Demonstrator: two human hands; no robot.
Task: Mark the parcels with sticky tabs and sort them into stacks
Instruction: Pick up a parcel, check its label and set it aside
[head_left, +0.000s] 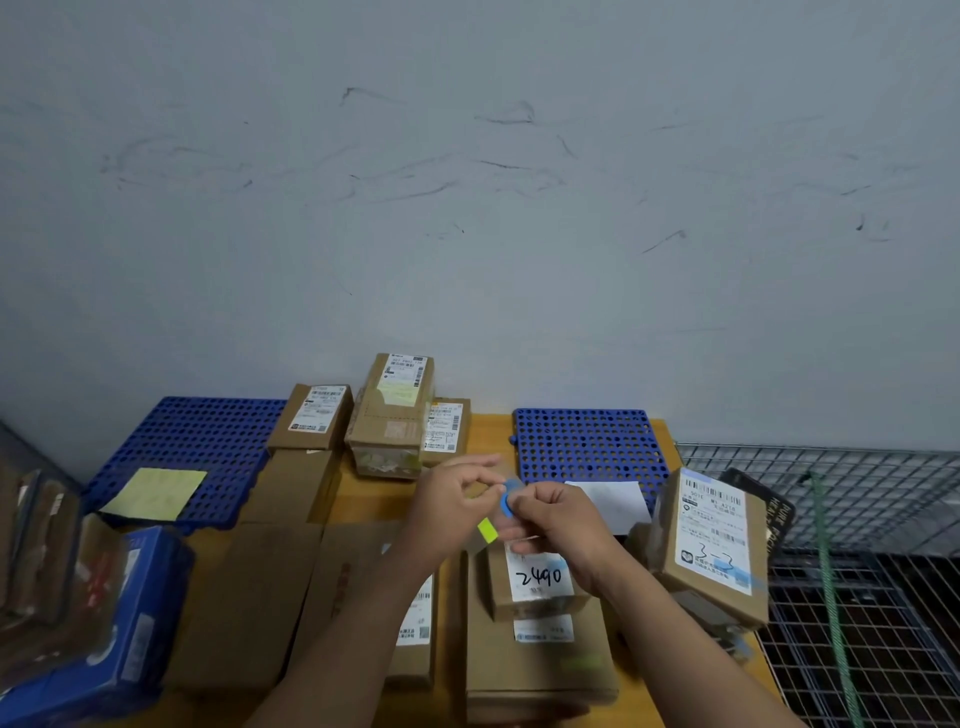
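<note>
Low in the middle of the view, both forearms reach forward from the bottom edge and the hands meet above the table (488, 431). The left hand (451, 500) has its fingers curled, thumb and forefinger pinched together. The right hand (563, 522) faces it, fingers also curled. Between them they hold a small set of sticky tabs (506, 501). It shows a blue piece at the fingertips and a yellow-green strip hanging just below. Motion blur softens the fingers, so the left hand seems to pinch the blue piece, but the exact contact is hard to make out.

Directly under the hands lies a small parcel (537, 584) of brown card. Its white label has "2490" handwritten on it, and it rests on a larger flat box (540, 670). To the right a tilted parcel (711, 545) leans on others, its label marked "3-3". A stack of labelled parcels (395, 410) stands at the back of the table, between two blue perforated mats (592, 447). The parcels at the lower left are blurred and cut off by the frame edge.
</note>
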